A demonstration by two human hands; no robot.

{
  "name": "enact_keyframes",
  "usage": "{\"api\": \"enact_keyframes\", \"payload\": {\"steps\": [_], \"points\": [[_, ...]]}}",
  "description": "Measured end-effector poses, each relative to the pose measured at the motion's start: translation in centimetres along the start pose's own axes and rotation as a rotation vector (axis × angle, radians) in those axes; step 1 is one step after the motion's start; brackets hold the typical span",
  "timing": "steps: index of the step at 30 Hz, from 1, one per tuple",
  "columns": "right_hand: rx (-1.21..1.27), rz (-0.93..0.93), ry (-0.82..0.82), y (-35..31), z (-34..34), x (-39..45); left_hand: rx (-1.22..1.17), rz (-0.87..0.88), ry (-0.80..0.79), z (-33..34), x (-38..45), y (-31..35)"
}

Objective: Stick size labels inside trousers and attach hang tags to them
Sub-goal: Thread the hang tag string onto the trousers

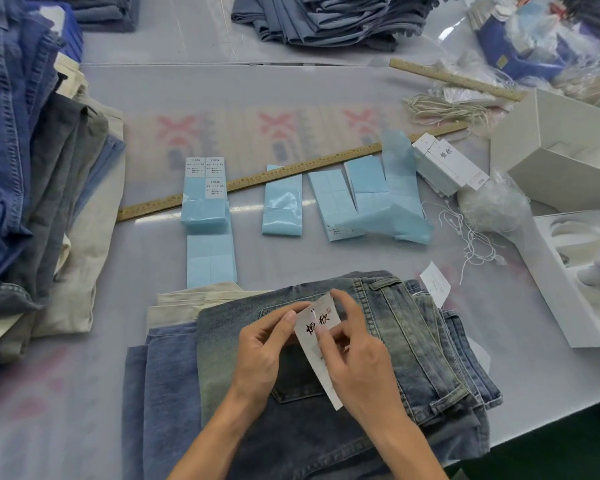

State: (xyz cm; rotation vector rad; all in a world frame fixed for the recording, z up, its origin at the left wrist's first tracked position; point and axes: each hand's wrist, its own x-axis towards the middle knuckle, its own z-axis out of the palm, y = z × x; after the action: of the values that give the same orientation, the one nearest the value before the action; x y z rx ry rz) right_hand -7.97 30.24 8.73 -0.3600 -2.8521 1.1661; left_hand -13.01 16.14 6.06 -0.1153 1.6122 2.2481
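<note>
A white hang tag (314,336) with black characters is held over folded faded-blue jeans (413,341) at the table's near edge. My left hand (264,355) pinches the tag's upper left edge. My right hand (355,355) grips the tag from the right, fingers curled across its face. The tag's lower end pokes out below my right hand. Blue sheets of size labels (207,199) lie in a row across the middle of the table. A stack of white hang tags (445,164) rests to the right of them.
A long ruler (257,176) crosses the table under the label sheets. Tall piles of jeans (32,161) stand at the left and at the back. White boxes (568,161), loose strings (471,237) and a plastic bag sit at the right. More folded trousers (167,358) lie under the jeans.
</note>
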Motion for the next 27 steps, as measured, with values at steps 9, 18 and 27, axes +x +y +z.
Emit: {"api": "enact_keyframes", "payload": {"steps": [9, 18, 27], "points": [[0.256, -0.006, 0.037, -2.1, -0.6, 2.2, 0.076, 0.215, -0.048, 0.4, 0.1, 3.5], [0.529, 0.12, -0.046, -3.0, -0.3, 2.8, -0.053, 0.093, 0.198, 0.2, 0.8, 2.8], [0.776, 0.314, -0.021, -2.4, -0.2, 2.2, -0.138, -0.003, 0.091, 1.3, 2.0, 1.4]]}}
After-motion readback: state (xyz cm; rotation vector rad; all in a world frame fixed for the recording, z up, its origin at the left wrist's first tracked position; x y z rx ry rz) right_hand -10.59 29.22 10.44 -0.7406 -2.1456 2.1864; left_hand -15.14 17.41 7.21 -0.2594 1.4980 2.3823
